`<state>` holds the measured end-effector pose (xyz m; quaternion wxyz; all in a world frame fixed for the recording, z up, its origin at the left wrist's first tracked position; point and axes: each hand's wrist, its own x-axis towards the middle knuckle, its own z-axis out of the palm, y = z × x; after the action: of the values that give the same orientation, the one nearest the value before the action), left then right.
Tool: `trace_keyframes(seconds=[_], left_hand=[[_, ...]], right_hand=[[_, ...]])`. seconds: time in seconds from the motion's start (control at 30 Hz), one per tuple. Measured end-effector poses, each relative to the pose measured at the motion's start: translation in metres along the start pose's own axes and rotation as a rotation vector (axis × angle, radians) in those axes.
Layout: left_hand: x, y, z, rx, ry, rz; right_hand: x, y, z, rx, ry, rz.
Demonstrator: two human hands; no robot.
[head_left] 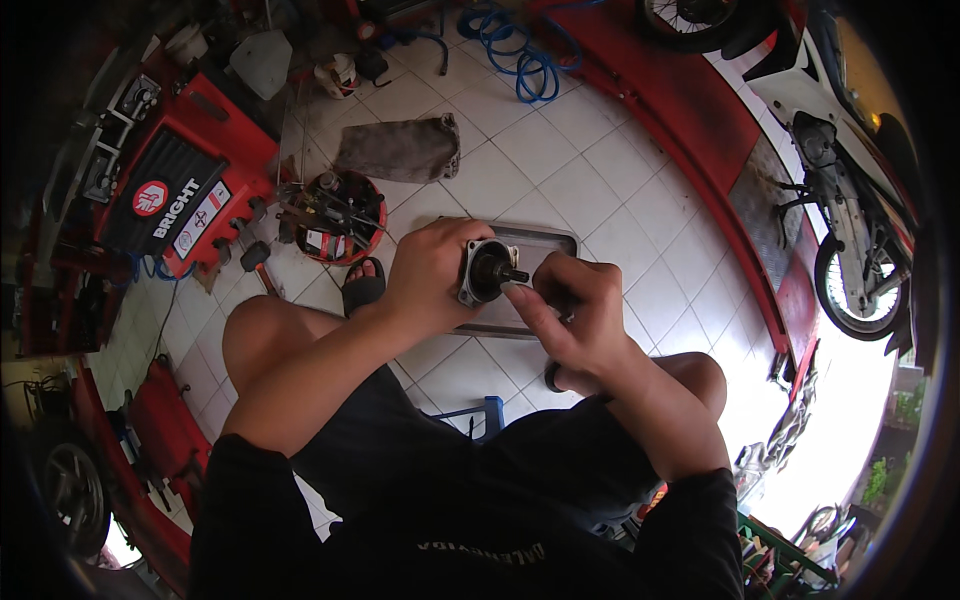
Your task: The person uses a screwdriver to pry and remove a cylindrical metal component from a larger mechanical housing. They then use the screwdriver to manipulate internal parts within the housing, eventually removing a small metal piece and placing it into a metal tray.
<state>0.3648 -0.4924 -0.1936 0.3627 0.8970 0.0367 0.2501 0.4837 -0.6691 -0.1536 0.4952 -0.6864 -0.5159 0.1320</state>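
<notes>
My left hand (430,270) is wrapped round a metal housing (470,262) with a flanged rim and a dark round opening, held above the floor between my knees. A dark shaft (515,275) sticks out of the opening toward the right. My right hand (585,305) is closed, with its thumb pressed against the shaft near its end and the other fingers curled. What the curled fingers touch is partly hidden. Beneath both hands lies a shallow metal tray (572,243), largely covered by them.
A red tub (383,215) of parts and tools stands at the left, near a hammer (262,268) and a red machine (185,180). A grey cloth (398,148) and a blue hose (530,75) lie farther off. At right are a red ramp (690,150) and a motorcycle (850,220). A blue stand (493,415) is close to me.
</notes>
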Motion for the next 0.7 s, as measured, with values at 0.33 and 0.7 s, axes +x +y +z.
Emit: trace_keyframes(seconds=[0.33,0.7], left_hand=[[0.006,-0.004,-0.001,0.129,0.007,0.001],[0.017,-0.004,-0.01,0.157,0.094,0.087]], right_hand=[[0.006,0.007,0.015,-0.08,0.017,0.018],[0.005,-0.002,0.01,-0.07,0.138,0.022]])
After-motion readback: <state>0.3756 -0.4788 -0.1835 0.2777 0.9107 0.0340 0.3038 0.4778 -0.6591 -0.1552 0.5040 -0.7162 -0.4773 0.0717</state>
